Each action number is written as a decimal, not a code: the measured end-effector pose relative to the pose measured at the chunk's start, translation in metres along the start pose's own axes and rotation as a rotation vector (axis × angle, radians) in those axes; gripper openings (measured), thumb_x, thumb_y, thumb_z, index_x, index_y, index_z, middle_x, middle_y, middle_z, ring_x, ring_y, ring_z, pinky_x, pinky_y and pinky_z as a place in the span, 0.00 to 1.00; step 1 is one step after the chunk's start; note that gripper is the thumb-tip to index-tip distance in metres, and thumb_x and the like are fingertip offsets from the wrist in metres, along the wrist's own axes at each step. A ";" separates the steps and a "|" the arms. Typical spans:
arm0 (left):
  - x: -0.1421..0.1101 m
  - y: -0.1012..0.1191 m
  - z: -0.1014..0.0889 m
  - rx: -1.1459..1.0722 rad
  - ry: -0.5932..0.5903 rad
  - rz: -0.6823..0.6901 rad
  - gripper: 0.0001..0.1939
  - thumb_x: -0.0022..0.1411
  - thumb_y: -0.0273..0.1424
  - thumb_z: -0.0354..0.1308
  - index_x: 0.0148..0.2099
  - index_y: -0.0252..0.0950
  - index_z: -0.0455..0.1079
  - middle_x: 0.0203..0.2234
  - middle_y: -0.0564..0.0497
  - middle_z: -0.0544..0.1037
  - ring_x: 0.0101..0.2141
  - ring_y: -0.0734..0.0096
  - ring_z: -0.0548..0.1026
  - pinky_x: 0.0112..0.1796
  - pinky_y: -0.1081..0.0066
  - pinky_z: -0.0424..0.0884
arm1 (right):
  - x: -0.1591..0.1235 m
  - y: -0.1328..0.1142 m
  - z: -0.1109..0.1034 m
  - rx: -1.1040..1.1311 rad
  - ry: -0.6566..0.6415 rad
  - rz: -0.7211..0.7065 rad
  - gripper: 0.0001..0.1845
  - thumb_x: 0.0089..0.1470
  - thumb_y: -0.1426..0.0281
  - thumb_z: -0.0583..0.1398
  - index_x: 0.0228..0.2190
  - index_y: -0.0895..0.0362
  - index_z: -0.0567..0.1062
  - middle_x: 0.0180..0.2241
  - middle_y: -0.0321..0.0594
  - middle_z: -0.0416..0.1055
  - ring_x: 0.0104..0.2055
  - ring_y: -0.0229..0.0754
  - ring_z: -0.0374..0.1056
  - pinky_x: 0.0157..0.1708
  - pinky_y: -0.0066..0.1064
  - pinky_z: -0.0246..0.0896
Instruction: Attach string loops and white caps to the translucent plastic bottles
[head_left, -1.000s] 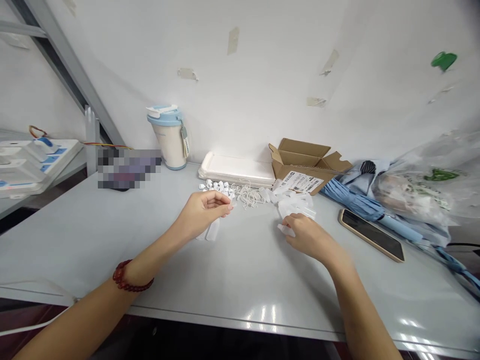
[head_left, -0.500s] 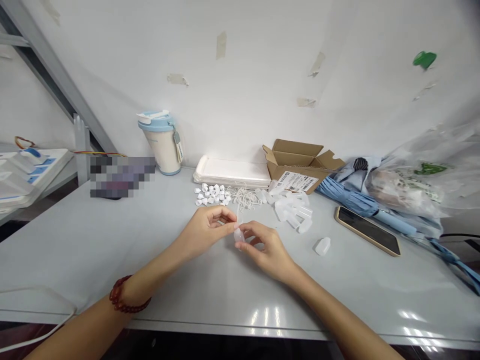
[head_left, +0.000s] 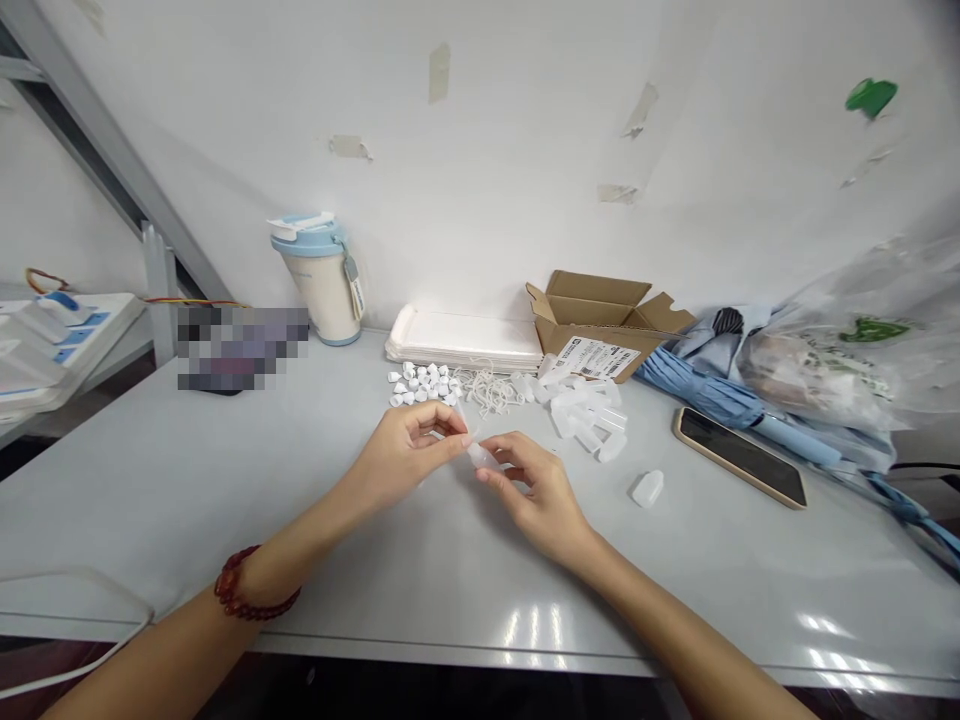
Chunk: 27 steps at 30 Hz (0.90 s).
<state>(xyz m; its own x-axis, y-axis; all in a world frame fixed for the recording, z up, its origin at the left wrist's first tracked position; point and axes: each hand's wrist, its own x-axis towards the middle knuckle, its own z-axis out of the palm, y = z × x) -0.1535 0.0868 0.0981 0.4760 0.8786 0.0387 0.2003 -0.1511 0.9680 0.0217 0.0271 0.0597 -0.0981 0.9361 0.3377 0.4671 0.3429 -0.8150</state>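
My left hand [head_left: 409, 452] and my right hand [head_left: 534, 490] meet over the middle of the grey table [head_left: 225, 480]. Together they pinch a small clear plastic bottle [head_left: 481, 456]; the left fingertips close on its top end, the right fingers hold its body. Behind them lie a heap of small white caps [head_left: 421, 384], a tangle of thin white strings [head_left: 491, 390] and a pile of clear small bottles [head_left: 583, 412]. One capped bottle [head_left: 646, 489] lies alone to the right.
A blue-lidded cup [head_left: 322, 277], a stack of white trays [head_left: 465, 340] and an open cardboard box [head_left: 600, 320] stand by the wall. A phone [head_left: 739, 456], a folded blue umbrella [head_left: 720, 395] and plastic bags [head_left: 840, 350] are at right. A power strip [head_left: 52, 330] sits at left.
My right hand left the bottle pile with a bottle and came to the left hand; both now hold it. A capped bottle now lies at right. The view shifted slightly.
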 end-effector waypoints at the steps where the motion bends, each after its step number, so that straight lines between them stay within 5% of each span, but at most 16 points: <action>1: 0.000 0.001 0.000 -0.005 -0.004 -0.003 0.06 0.54 0.34 0.59 0.30 0.36 0.69 0.25 0.54 0.74 0.25 0.74 0.71 0.26 0.75 0.66 | 0.000 0.000 0.000 0.001 0.008 0.004 0.08 0.55 0.70 0.58 0.38 0.55 0.71 0.37 0.41 0.71 0.37 0.40 0.68 0.32 0.30 0.69; 16: 0.001 0.003 0.001 -0.055 -0.176 -0.068 0.08 0.53 0.36 0.58 0.30 0.36 0.67 0.23 0.54 0.71 0.25 0.73 0.69 0.27 0.73 0.67 | -0.002 0.005 0.001 0.054 0.000 -0.021 0.18 0.57 0.70 0.56 0.50 0.52 0.67 0.40 0.42 0.69 0.40 0.39 0.68 0.35 0.31 0.69; 27: 0.003 -0.005 0.004 -0.009 -0.099 -0.006 0.10 0.54 0.39 0.59 0.31 0.36 0.70 0.24 0.53 0.74 0.25 0.73 0.71 0.26 0.74 0.66 | -0.002 0.000 0.001 0.068 0.032 -0.030 0.13 0.57 0.70 0.56 0.45 0.53 0.70 0.38 0.42 0.70 0.39 0.41 0.69 0.32 0.31 0.70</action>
<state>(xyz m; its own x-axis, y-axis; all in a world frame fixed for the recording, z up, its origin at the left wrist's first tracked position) -0.1496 0.0883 0.0928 0.5574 0.8302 0.0085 0.1957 -0.1413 0.9704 0.0212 0.0257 0.0590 -0.0821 0.9229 0.3762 0.4038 0.3759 -0.8340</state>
